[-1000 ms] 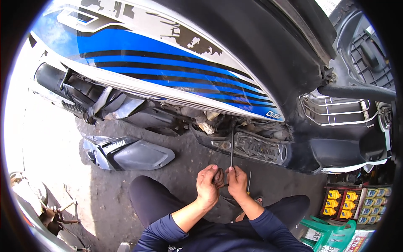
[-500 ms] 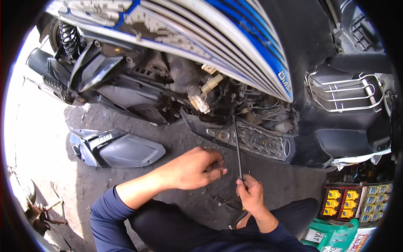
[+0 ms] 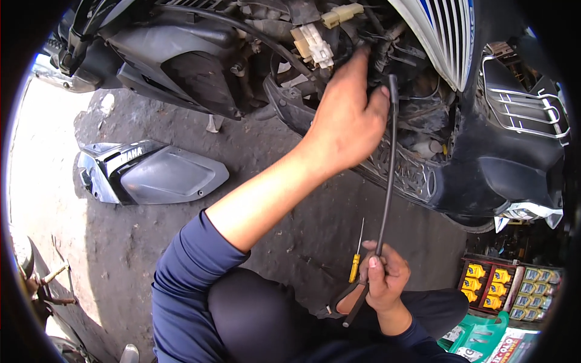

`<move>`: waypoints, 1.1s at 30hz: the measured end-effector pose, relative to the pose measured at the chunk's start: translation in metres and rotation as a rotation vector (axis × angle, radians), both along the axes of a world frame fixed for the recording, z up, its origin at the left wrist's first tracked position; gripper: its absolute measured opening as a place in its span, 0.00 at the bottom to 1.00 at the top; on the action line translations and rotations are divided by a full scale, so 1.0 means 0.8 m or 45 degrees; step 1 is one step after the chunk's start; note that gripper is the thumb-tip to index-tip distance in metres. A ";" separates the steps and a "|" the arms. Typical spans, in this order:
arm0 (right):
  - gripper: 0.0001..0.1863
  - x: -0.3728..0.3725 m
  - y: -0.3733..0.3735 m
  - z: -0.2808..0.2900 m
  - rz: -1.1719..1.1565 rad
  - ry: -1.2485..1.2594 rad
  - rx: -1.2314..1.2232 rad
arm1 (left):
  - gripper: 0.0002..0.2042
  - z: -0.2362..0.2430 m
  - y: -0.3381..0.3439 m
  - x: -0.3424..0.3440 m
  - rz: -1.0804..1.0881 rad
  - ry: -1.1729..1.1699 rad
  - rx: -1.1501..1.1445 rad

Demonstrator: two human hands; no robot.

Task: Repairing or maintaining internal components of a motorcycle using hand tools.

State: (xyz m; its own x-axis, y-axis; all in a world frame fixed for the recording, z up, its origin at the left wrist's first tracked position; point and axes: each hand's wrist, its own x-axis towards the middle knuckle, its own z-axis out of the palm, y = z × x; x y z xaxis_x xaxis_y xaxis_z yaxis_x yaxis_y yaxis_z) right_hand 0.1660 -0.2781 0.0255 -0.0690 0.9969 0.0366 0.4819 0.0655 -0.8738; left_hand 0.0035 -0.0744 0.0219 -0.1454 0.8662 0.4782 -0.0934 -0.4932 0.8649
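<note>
My left hand (image 3: 348, 121) reaches into the exposed underside of a scooter (image 3: 442, 115), index finger stretched into the dark wiring and thumb apart from it. Its other fingers are mostly hidden. Pale wire connectors (image 3: 315, 45) hang beside its knuckles. A long dark socket wrench (image 3: 389, 175) slants up from my right hand (image 3: 385, 275), whose fingers are wrapped round its lower part. The socket end of the wrench stands near my left thumb, in front of the opening.
A grey and black side panel (image 3: 172, 175) lies on the dark ground at left. Near my right hand is a yellow-handled screwdriver (image 3: 354, 266). Yellow bottles (image 3: 475, 272) fill a rack at right, above a green plastic stool (image 3: 484, 333). A wire basket (image 3: 520, 112) juts from the scooter.
My left hand has moved up and right, from above the ground into the scooter's wiring. The wrench has come out of the opening and shifted right. The view has shifted too.
</note>
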 end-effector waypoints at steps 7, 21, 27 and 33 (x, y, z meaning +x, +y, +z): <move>0.12 -0.013 0.020 0.002 -0.040 0.555 -0.096 | 0.23 0.008 0.038 0.020 -0.168 -0.425 -0.117; 0.14 -0.081 0.072 -0.024 0.056 1.642 -0.182 | 0.32 0.011 0.044 0.010 -0.066 0.000 -0.163; 0.16 -0.108 0.071 0.019 0.193 1.901 -0.324 | 0.30 0.015 0.040 0.008 -0.334 -0.229 -0.228; 0.14 -0.151 0.081 0.065 0.176 1.989 -0.273 | 0.37 0.015 0.051 -0.006 -0.358 -0.128 -0.334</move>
State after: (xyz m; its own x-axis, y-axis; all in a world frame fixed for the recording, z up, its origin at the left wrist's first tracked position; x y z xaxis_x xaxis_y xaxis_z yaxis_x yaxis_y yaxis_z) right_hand 0.0448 -0.2132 0.0777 -0.1870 0.9821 0.0206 -0.8631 -0.1542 -0.4809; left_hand -0.0010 -0.0339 0.0338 0.0802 0.9697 0.2308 -0.2840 -0.1998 0.9378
